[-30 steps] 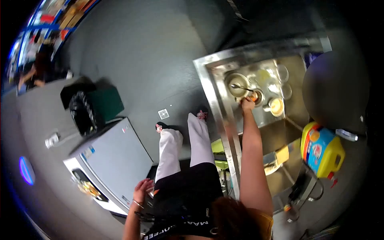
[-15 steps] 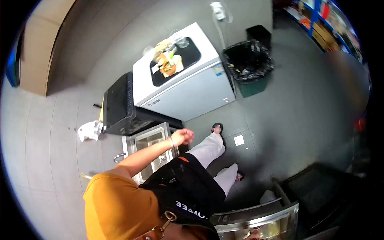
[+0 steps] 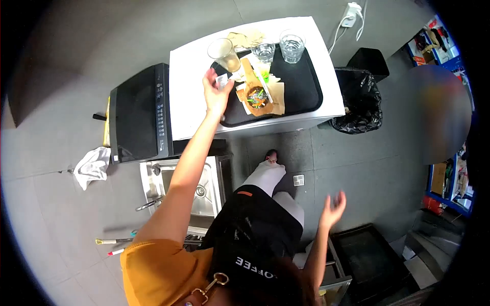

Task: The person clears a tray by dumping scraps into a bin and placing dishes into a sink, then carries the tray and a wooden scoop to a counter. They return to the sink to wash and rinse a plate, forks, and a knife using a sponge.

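White capitals [image 3: 255, 266], upside down from here, read OFFEE across the black apron [image 3: 255, 219]; the start of the word is hidden. Marks on the black machine's [image 3: 135, 120] panel are too small to read.

Fingers and thumb apart, the left hand [image 3: 216, 97] is open at the near left part of the black tray [image 3: 300, 84]. A small white packet [image 3: 221, 80] shows between its thumb and fingers; I cannot tell whether they touch it. Just beyond stands a tall glass [image 3: 224, 55], clear-walled and pale brownish inside. Two ribbed, clear tumblers [image 3: 292, 47] stand further right, toward the tray's far edge, beside crumpled tan paper [image 3: 246, 38].

Brown paper wrapping [image 3: 276, 97] lies on the tray, to the right of the left hand, around dark food [image 3: 258, 97] with orange and green bits. The tray, smooth and round-cornered, rests on a glossy white cabinet [image 3: 194, 120].

Well apart, the right hand [image 3: 332, 210] hangs over the grey floor [image 3: 326, 137], fingers loosely spread, gripping nothing. The left arm crosses above a steel sink [image 3: 206, 181] and blocks part of it. Right of the cabinet sits a bin [image 3: 360, 104] lined with shiny, wrinkled black plastic.
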Motion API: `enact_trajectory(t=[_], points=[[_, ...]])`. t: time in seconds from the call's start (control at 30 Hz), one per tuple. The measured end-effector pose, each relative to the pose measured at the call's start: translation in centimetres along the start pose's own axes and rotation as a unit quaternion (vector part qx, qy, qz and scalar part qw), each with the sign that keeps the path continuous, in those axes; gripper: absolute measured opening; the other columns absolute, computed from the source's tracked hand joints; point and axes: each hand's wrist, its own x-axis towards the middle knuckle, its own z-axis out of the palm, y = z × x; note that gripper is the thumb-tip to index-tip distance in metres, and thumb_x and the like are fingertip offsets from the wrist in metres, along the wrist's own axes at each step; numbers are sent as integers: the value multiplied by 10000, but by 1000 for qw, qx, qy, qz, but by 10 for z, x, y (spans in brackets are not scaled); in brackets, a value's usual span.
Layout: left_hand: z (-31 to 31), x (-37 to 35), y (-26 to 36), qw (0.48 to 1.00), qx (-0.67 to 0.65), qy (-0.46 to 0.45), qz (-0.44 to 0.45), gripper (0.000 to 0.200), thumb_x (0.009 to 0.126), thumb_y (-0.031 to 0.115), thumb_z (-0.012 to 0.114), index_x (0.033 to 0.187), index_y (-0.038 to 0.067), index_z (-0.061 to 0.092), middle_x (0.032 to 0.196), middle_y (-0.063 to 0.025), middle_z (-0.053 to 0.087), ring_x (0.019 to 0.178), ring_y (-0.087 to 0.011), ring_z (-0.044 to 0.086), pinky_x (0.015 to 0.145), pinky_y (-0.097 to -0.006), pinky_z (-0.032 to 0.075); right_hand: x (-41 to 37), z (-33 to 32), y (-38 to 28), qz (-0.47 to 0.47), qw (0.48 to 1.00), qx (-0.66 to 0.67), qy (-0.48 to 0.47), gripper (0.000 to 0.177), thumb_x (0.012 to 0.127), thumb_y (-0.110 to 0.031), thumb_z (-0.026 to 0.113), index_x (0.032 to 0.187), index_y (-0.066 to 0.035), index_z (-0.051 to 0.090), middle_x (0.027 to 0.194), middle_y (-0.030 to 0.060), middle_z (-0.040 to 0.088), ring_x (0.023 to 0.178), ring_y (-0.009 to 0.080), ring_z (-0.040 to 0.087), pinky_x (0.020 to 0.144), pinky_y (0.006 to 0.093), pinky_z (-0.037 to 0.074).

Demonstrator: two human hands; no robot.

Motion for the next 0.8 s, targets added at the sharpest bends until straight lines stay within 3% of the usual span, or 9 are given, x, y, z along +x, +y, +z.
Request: enact_trajectory(t=[0.1,0.13,0.23,0.33,0.4,0.5,0.63,0.73,0.8], points=[[25,59,-28,999,37,17,-10,1161,599,196,888,1407,-1,78,1412,-189,292,1282,-302,343,1099,-416,246,105,126,-137,-202,971,34,-120,553,754,-24,727,1252,1,488,1225,144,560,1135,254,540,989,353,399],[29,69,-34,999,2,0,-36,1133,595,193,891,1392,-6,110,1405,-197,300,1315,-299,313,1099,-409,253,134,163,-164,-254,957,29,-135,579,739,-27,743,1253,16,479,1225,160,561,1150,248,532,991,349,402],[39,80,-38,997,-77,-11,8,1057,612,156,880,1373,6,162,1365,-179,351,1289,-274,358,1077,-384,301,216,265,-214,-289,937,76,-180,835,692,-95,809,1361,20,323,1352,226,438,1261,298,436,1051,357,346],[39,88,-53,999,-20,-27,33,1007,620,144,874,1365,12,209,1322,-164,405,1249,-261,401,1060,-378,326,260,326,-228,-263,935,91,-220,1042,636,-104,853,1417,-6,170,1405,249,365,1303,328,373,1077,361,305],[38,87,-45,999,11,-18,36,884,618,136,872,1312,18,338,1248,-127,491,1163,-232,480,1012,-357,384,275,351,-221,-250,922,140,-260,984,624,-113,862,1386,-3,249,1354,211,436,1234,295,446,1035,356,360],[32,90,-33,998,33,-30,47,784,600,123,870,1246,21,439,1189,-93,546,1090,-208,540,951,-335,443,280,364,-224,-283,926,53,-243,895,609,-104,868,1330,-11,347,1257,167,516,1126,250,521,953,342,437],[20,78,9,983,111,5,146,815,559,147,880,1243,13,458,1191,-122,553,1112,-231,543,962,-341,445,282,373,-218,-283,908,175,-253,821,609,-108,861,1283,-13,403,1174,133,556,1047,215,563,868,318,489],[19,76,63,951,200,-4,235,805,557,126,867,1245,21,461,1198,-131,545,1121,-246,538,968,-354,442,283,364,-225,-263,914,156,-267,829,605,-121,865,1283,-6,402,1189,137,545,1067,223,551,893,330,476],[28,72,94,920,238,-45,309,766,564,88,836,1233,21,469,1210,-153,534,1115,-273,542,962,-360,442,288,358,-222,-237,918,103,-300,976,573,-136,878,1353,4,307,1301,179,446,1195,279,454,1027,363,375]])
